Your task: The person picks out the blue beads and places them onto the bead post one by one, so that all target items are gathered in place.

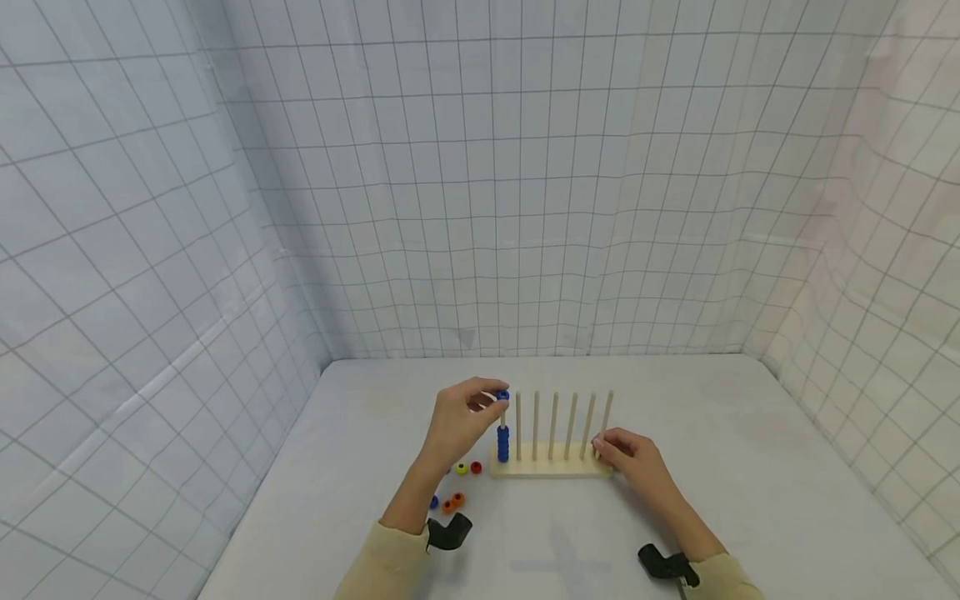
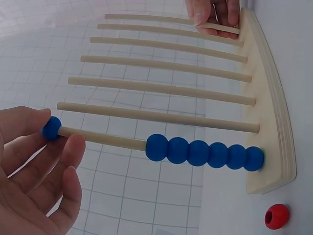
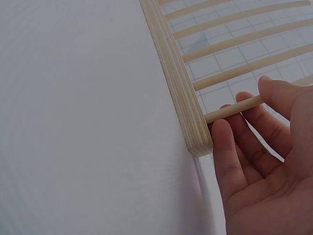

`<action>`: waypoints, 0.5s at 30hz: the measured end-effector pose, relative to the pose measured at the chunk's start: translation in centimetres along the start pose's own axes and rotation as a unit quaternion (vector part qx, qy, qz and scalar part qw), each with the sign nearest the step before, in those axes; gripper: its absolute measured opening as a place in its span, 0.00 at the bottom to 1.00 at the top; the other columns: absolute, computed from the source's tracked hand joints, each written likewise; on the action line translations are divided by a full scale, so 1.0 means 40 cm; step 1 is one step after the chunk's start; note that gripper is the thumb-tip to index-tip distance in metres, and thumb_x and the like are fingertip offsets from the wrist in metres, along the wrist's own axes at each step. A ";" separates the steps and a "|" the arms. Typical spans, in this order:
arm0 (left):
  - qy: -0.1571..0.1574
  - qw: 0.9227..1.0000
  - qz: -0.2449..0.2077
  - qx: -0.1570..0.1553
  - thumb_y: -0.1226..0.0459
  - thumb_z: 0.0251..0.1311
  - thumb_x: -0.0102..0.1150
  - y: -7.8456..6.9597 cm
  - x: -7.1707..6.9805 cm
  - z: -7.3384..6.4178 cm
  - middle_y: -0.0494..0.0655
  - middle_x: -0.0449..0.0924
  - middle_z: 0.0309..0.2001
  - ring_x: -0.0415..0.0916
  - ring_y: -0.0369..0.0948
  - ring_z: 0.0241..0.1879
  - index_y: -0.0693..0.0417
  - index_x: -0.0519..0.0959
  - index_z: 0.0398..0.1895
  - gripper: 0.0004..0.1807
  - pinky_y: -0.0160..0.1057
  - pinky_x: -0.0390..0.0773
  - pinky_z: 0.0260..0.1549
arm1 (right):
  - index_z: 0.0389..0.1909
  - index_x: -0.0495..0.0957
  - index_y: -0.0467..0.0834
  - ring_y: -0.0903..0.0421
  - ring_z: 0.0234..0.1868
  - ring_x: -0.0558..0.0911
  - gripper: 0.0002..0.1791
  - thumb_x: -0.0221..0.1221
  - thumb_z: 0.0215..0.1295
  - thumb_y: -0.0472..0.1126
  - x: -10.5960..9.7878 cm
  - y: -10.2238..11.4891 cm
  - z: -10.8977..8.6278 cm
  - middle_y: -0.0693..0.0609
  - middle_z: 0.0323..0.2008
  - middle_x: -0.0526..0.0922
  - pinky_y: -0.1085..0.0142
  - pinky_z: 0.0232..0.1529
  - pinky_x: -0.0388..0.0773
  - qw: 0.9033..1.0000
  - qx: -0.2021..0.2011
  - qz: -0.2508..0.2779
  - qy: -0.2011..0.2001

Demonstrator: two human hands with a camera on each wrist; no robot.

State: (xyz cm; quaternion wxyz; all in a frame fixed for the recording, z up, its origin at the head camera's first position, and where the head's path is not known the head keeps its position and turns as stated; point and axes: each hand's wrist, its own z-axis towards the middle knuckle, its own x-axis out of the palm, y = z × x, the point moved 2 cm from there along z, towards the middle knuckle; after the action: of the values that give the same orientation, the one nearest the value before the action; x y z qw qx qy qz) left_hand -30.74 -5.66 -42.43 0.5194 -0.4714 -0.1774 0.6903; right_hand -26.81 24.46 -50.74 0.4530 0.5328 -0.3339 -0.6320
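Surface (image 1: 750, 467) carries my pale wooden seven-peg rack (image 1: 551, 468), steadied at its end peg by my right hand (image 1: 626, 457), fingers curled. Six blue beads (image 2: 205, 152) are stacked on the first peg; my left hand (image 1: 457, 421) pinches a seventh blue bead (image 2: 51, 128) at its tip. Loose coloured beads (image 1: 459, 483) below my left hand remain unthreaded.

The bead (image 2: 51, 127) at the tip of the leftmost peg is blue, as is the stack of beads (image 2: 205, 152) lower on that peg. The rack (image 1: 551, 467) and its pegs are pale, unpainted wood with visible ply layers along the base edge. The loose beads (image 1: 457, 487) on the white table (image 1: 750, 500) are red, yellow-green, orange and blue. The walls (image 1: 150, 250) carry a thin dark grid on white. The sleeves (image 1: 382, 567) are cream.
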 end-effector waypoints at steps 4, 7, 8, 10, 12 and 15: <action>0.000 1.000 -0.005 -0.006 0.63 0.63 0.69 0.000 0.001 -0.003 0.35 0.85 0.42 0.81 0.33 0.38 0.44 0.86 0.51 0.13 0.38 0.81 0.41 | 0.44 0.83 0.34 0.40 0.37 0.78 0.12 0.61 0.72 0.41 0.000 -0.001 -0.001 0.38 0.37 0.84 0.63 0.34 0.77 1.000 0.000 0.001 0.000; -0.001 1.000 -0.007 -0.010 0.63 0.63 0.69 0.001 0.002 -0.003 0.35 0.85 0.41 0.81 0.33 0.37 0.45 0.86 0.51 0.13 0.38 0.81 0.41 | 0.44 0.83 0.35 0.40 0.37 0.78 0.12 0.61 0.72 0.41 -0.001 -0.001 -0.002 0.38 0.37 0.84 0.63 0.34 0.77 1.000 -0.001 0.000 0.001; -0.001 1.000 -0.007 -0.011 0.63 0.63 0.69 0.001 0.002 -0.004 0.35 0.85 0.41 0.81 0.33 0.37 0.45 0.86 0.51 0.13 0.38 0.81 0.41 | 0.44 0.83 0.34 0.40 0.37 0.78 0.12 0.61 0.72 0.41 -0.001 -0.001 -0.002 0.38 0.37 0.84 0.63 0.35 0.77 1.000 -0.002 0.001 0.002; -0.002 1.000 -0.006 -0.012 0.63 0.63 0.69 0.000 0.002 -0.004 0.35 0.85 0.41 0.81 0.33 0.37 0.45 0.86 0.51 0.13 0.38 0.81 0.41 | 0.44 0.83 0.34 0.40 0.38 0.78 0.12 0.61 0.72 0.41 -0.001 -0.001 -0.002 0.37 0.38 0.84 0.62 0.35 0.78 1.000 -0.004 0.002 0.003; -0.002 1.000 -0.005 -0.013 0.63 0.63 0.69 0.000 0.003 -0.004 0.35 0.85 0.41 0.81 0.33 0.37 0.45 0.86 0.51 0.13 0.38 0.81 0.40 | 0.44 0.83 0.34 0.39 0.37 0.78 0.12 0.61 0.72 0.41 -0.001 0.000 -0.002 0.37 0.37 0.84 0.62 0.35 0.78 1.000 -0.006 0.003 0.002; -0.001 1.000 -0.006 -0.013 0.63 0.63 0.69 0.001 0.003 -0.005 0.35 0.85 0.41 0.81 0.33 0.37 0.46 0.86 0.51 0.13 0.38 0.81 0.40 | 0.44 0.83 0.33 0.39 0.37 0.78 0.12 0.61 0.72 0.41 -0.001 0.001 -0.001 0.37 0.37 0.84 0.61 0.35 0.78 1.000 -0.008 0.003 0.002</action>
State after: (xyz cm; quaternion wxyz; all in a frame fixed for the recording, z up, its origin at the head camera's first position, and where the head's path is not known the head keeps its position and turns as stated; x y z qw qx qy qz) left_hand -30.58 -5.63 -42.62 0.5172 -0.4766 -0.1903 0.6849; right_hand -26.76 24.49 -50.68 0.4597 0.5294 -0.3296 -0.6322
